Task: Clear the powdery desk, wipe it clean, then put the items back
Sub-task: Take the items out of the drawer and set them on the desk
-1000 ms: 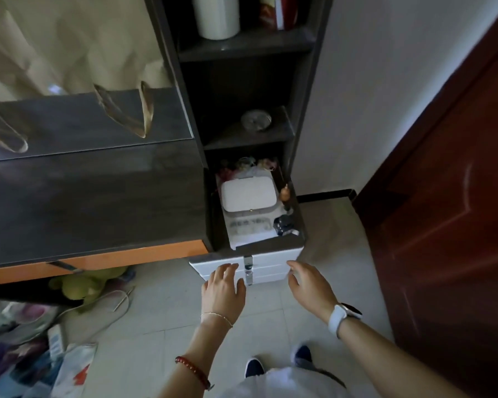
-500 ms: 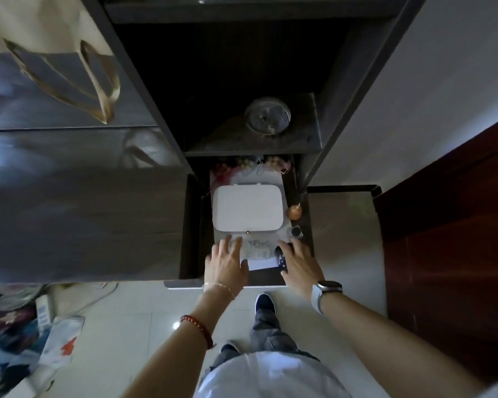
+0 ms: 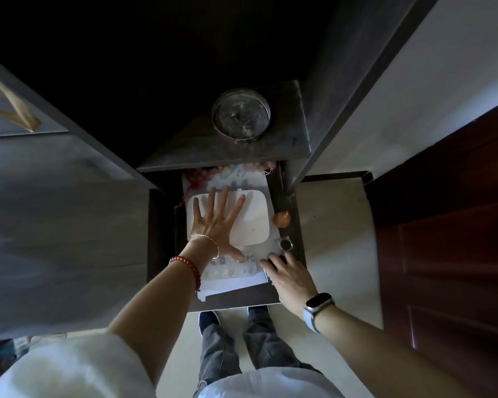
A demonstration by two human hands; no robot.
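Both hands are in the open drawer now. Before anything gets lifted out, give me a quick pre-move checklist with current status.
1. Drawer open far enough to reach in: ok.
2. Left hand flat, fingers spread, on the white square box: ok, but not gripping.
3. Right hand at the drawer's front right; whether it holds anything: cannot tell.
4. Small orange object and small round dark item loose beside the box, could get knocked: not ok.
5. Dusty round tin on the shelf above, clear of both hands: ok.

Box in drawer, under shelf
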